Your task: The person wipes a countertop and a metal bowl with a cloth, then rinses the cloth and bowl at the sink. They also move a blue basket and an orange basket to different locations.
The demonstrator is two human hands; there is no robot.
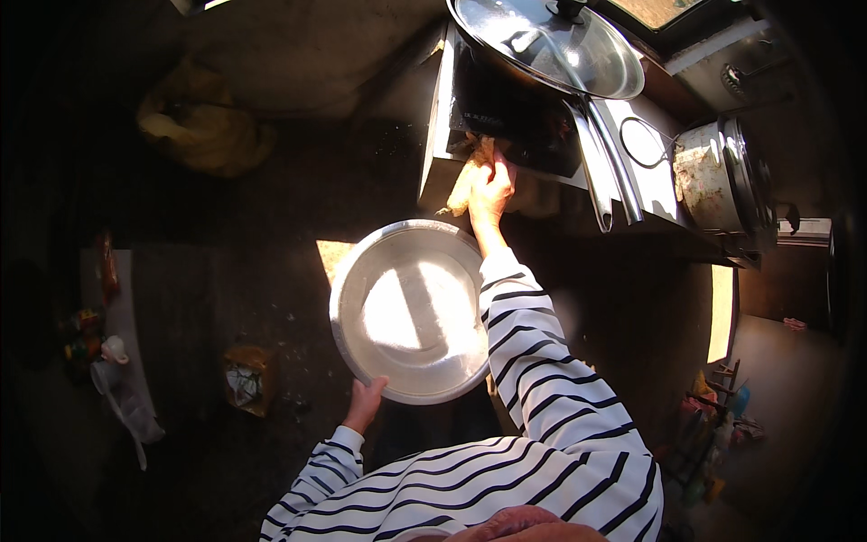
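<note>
My left hand (367,401) grips the lower left rim of a round metal basin (420,318), its thumb over the edge. Sunlight falls in bright patches inside the basin, which holds nothing that I can make out. Above and to the right, my right hand (492,186) is closed on a yellowish-tan cloth (470,177) at the front edge of a black cooktop (515,129). A large pan with a glass lid (548,47) sits on the cooktop, its metal handles pointing towards me.
A lidded pot (708,176) stands at the right end of the white counter (640,118). A yellowish bag (203,122) lies at the upper left. A box-like container (250,381) is on the dark floor, left of the basin. Assorted items are on a rack (714,420) at the lower right.
</note>
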